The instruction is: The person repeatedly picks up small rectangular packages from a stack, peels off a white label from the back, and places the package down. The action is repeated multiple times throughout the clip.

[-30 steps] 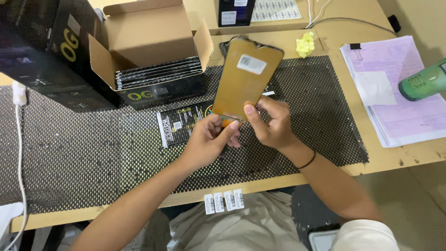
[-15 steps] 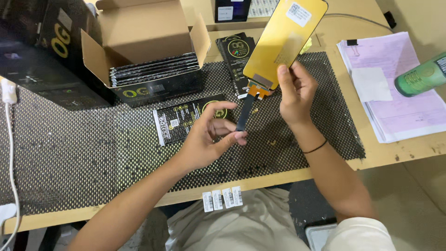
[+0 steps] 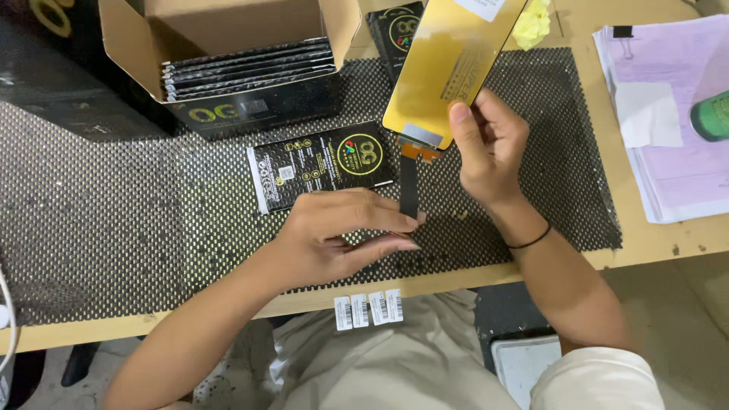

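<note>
My right hand [image 3: 486,144] holds a flat gold-backed phone screen panel [image 3: 448,68] by its lower edge, tilted above the black dotted mat [image 3: 114,228]. A dark flex ribbon [image 3: 408,186] hangs from the panel's bottom. My left hand [image 3: 342,235] pinches the free end of that ribbon between thumb and fingers, just above the mat. A flat black package with gold print [image 3: 323,163] lies on the mat beside my left hand.
An open cardboard box [image 3: 228,61] holding several flat black packages stands at the back left. Another black package [image 3: 399,30] lies behind the panel. Purple papers [image 3: 668,129], a green object [image 3: 714,114] and a yellow crumpled piece [image 3: 531,23] sit right. Barcode stickers [image 3: 368,307] cling to the table edge.
My right hand lifted the gold panel up off the mat and away from me. The ribbon came free and now hangs straight, pinched by my left hand.
</note>
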